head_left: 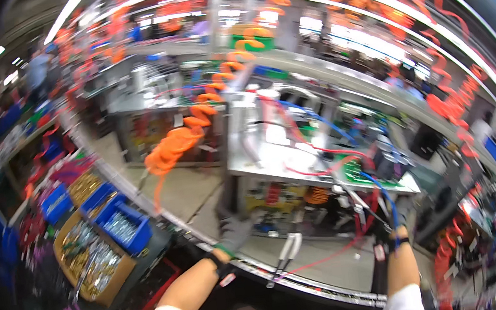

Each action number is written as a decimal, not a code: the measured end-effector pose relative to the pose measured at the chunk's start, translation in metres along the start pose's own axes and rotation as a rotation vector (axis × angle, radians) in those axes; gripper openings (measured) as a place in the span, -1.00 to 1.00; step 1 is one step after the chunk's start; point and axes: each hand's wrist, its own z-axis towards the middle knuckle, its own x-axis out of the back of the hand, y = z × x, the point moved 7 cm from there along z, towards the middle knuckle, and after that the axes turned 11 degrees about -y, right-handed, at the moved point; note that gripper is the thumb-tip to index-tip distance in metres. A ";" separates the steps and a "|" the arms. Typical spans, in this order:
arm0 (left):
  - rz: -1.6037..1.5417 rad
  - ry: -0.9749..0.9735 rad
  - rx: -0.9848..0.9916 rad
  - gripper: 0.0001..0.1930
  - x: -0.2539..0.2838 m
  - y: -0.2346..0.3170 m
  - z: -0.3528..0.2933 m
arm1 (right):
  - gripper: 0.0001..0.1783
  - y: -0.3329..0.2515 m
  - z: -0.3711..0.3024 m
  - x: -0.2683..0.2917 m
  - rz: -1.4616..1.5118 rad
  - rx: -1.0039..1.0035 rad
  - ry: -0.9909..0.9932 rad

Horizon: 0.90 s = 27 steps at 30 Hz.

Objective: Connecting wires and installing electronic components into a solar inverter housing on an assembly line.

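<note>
My left hand (pixel 236 232), in a grey glove with a dark band at the wrist, is beside the dark post of the metal workstand (pixel 260 153). Motion blurs its fingers, and I cannot make out anything in them. My right hand (pixel 398 231) is at the right, next to a blue hose (pixel 389 196) and a thin pale rod (pixel 362 204); whether it grips either is unclear. Between the hands, near the bench edge, lies a white-handled tool (pixel 290 249) that looks like pliers. A green circuit board (pixel 355 169) sits on the stand among red and blue cables.
At the left are blue bins (pixel 121 225) of small metal parts and a cardboard box (pixel 91 261) of mixed fasteners. An orange coiled hose (pixel 176 148) hangs in front of the stand. Another red coiled hose (pixel 448 109) hangs at the right. Further workstations fill the background.
</note>
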 end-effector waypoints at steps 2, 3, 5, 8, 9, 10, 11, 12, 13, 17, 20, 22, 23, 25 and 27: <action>-0.516 0.019 0.069 -0.46 0.025 -0.030 -0.037 | -0.57 -0.042 -0.008 0.019 0.022 0.120 -0.029; -0.927 -0.046 0.338 -0.26 0.028 -0.042 -0.036 | -0.57 -0.058 -0.004 0.038 0.427 -0.102 -0.002; -1.432 0.434 0.345 0.02 0.088 -0.031 -0.042 | -0.56 -0.063 -0.006 0.062 0.891 -0.207 0.093; -1.409 0.445 0.373 -0.02 0.077 -0.031 -0.040 | -0.53 -0.099 -0.007 0.089 0.872 -0.084 0.154; -1.409 0.451 0.377 -0.03 0.081 -0.029 -0.040 | -0.56 -0.110 -0.003 0.103 0.680 -0.012 0.144; -1.409 0.462 0.387 -0.04 0.084 -0.029 -0.041 | -0.57 -0.120 0.000 0.109 0.492 0.061 0.127; -1.408 0.464 0.401 -0.04 0.086 -0.027 -0.042 | -0.57 -0.110 0.002 0.114 0.496 0.062 0.114; -1.471 0.482 0.343 -0.04 0.090 -0.023 -0.043 | -0.61 -0.106 0.007 0.115 0.412 0.187 0.005; -1.535 0.502 0.282 -0.03 0.094 -0.019 -0.042 | -0.64 -0.110 0.008 0.113 0.326 0.317 -0.101; -1.502 0.215 0.455 -0.02 0.107 -0.003 -0.044 | -0.64 -0.103 0.010 0.129 0.169 0.347 -0.075; -1.434 0.559 0.377 0.12 0.111 0.006 -0.043 | -0.63 -0.081 0.011 0.131 0.364 0.265 -0.091; -1.256 0.564 0.455 0.11 0.087 0.003 -0.036 | -0.66 -0.065 0.012 0.132 0.384 0.224 -0.072; -1.244 0.599 0.452 0.11 0.080 0.002 -0.034 | -0.67 -0.062 0.012 0.133 0.338 0.201 -0.066; -1.195 0.613 0.483 0.11 0.086 -0.001 -0.026 | -0.67 -0.063 0.008 0.135 0.466 0.161 -0.093; -1.142 0.618 0.509 0.11 0.093 -0.008 -0.011 | -0.64 -0.068 0.008 0.135 0.473 0.192 -0.069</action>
